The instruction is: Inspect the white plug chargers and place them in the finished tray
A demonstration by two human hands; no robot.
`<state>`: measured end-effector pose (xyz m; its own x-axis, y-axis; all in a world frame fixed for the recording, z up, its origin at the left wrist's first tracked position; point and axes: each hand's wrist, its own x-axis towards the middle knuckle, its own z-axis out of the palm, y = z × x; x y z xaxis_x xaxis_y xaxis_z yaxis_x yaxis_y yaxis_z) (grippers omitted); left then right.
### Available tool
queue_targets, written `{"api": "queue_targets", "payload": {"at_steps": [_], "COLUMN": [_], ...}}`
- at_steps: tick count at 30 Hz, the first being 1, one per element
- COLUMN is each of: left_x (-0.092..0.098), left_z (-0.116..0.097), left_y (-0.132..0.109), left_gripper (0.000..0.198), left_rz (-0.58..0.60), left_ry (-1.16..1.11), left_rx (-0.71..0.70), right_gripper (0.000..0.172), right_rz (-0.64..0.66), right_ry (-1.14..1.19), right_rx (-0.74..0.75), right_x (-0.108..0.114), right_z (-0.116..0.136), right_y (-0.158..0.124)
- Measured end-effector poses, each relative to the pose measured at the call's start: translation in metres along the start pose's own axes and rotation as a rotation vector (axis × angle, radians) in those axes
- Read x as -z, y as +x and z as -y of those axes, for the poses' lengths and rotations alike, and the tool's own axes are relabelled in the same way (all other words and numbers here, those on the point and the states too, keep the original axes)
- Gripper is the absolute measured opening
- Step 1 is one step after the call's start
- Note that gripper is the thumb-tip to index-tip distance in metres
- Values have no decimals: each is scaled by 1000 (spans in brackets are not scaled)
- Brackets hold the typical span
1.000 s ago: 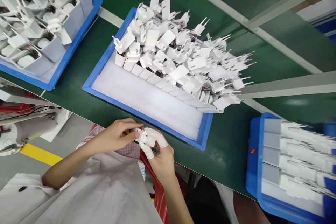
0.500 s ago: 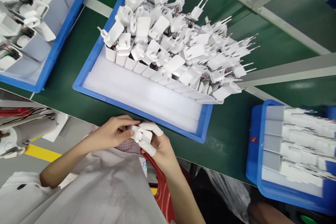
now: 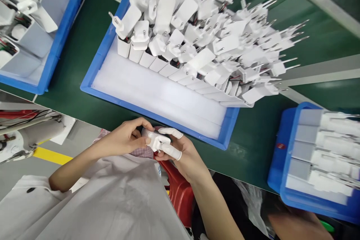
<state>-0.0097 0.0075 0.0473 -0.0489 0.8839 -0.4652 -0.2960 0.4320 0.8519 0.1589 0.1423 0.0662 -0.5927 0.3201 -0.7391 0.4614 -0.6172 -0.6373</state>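
A white two-pin plug adapter (image 3: 158, 140) is held between both hands, just in front of the table edge. My left hand (image 3: 132, 135) grips its left end with thumb and fingers. On its right end, beside the metal pins, are the thumb and fingers of my right hand (image 3: 180, 153), which wears white finger cots on two digits. Right behind the hands lies a blue tray (image 3: 157, 122) with a white foam liner (image 3: 157, 86). Packed along its far side are many white adapter housings with pin caps (image 3: 202, 60), some showing dark parts and wires inside.
At the left, another blue tray (image 3: 47, 71) carries larger open white housings (image 3: 33, 41) with wires. A blue bin (image 3: 284, 150) of stacked plug pieces stands at the right. A red stool (image 3: 181, 198) is below the table. Someone's blurred arm (image 3: 298, 225) shows at the lower right.
The camera view has shifted, so the trays look larger and the right bin sits further right. My right fingers have spread a little on the adapter; both hands still hold it.
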Motion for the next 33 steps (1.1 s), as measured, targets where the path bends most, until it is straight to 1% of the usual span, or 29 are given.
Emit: {"api": "queue_targets", "payload": {"at_steps": [6,12,16,20,23,25,29,33], "left_x": [2,1,1,-2,-7,-11,-17,-17], "left_z": [-2,-4,-7,-8,-9,-10,-11,-7], "left_y": [2,4,4,3,1,0,-1,1], "left_gripper": [31,31,33,29,24,22,17,17], "left_rz": [31,15,11,-52,-97,-126,-178,-165], "left_ry": [-28,-76,-94,-72,-65,-61,-65,-82], "left_rx": [37,-41,-30,8,8,-20,-97,-101], "right_gripper": [43,38,34,33,32,32,32,32], "right_rz": [-10,-15,27,112,190,211,176,139], "right_ry": [29,116,124,140,170,176,136,102], "right_rx": [-60,-6,44,106,105,97,91,82], "right_x": [1,1,3,8,13,15,16,14], "right_z": [4,0,-7,-13,-13,-13,-12,-11], "right_y": [3,5,4,5,6,7,9,9]}}
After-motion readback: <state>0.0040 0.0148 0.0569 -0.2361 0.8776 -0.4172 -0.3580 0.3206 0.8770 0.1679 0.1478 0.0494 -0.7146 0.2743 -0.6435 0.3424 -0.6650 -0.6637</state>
